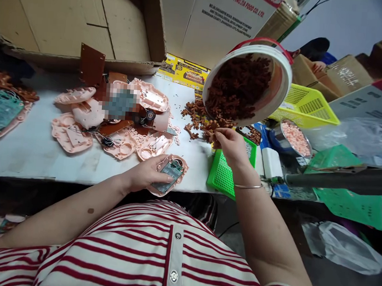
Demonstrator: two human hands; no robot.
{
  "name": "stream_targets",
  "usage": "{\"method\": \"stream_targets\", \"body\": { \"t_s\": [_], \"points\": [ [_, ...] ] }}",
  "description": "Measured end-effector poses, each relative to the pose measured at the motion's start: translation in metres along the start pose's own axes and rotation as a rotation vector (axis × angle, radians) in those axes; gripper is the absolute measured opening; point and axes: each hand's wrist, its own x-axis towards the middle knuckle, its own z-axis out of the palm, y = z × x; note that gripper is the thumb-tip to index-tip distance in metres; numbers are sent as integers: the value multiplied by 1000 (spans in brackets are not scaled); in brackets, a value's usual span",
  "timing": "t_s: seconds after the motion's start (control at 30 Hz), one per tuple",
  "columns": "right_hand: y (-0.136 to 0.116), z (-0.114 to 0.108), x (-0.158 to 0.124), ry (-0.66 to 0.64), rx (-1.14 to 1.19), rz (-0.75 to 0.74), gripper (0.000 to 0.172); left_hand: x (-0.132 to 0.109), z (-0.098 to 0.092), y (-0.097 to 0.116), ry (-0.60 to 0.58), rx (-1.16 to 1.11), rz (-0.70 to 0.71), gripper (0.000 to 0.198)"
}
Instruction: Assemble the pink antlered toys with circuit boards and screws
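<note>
My left hand (148, 173) grips a pink plastic shell (183, 168) at the table's front edge, its thumb lying across the green circuit board (169, 173) set inside. My right hand (231, 146) reaches to the spill of small brown plastic parts (197, 115) below the mouth of a tipped white bucket (281, 86). Its thumb and forefinger are pinched on a small brown part (210, 136). More of the same brown parts fill the bucket. Under my right wrist stands a green perforated basket (223, 173) with small shiny pieces in it.
Pink shells (72, 134), brown boards (92, 64) and wired speakers are heaped left of centre. A cardboard box (56, 16) stands behind them. To the right are a yellow basket (306, 105), a metal bowl of pink pieces (296, 137) and a dark bar (335, 179). Another person is partly visible behind boxes.
</note>
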Motion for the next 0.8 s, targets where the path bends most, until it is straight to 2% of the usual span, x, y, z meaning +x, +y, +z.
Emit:
{"method": "stream_targets", "body": {
  "t_s": [0.1,0.17,0.33,0.47,0.67,0.8],
  "points": [
    [2,-3,-4,78,-32,-71,9,0,1,1,8,11,4,53],
    [3,-5,-6,86,-14,-63,8,0,1,1,15,14,7,52],
    [4,-7,-12,5,158,47,25,1,-1,0,2,8,8,54],
    [0,-5,-16,-49,253,48,40,1,-2,-2,4,15,14,55],
    [-4,1,-17,-101,181,-12,34,0,0,-1,14,25,26,53],
    [-8,3,-17,-157,188,14,31,-1,1,1,42,20,11,54]
  ]
}}
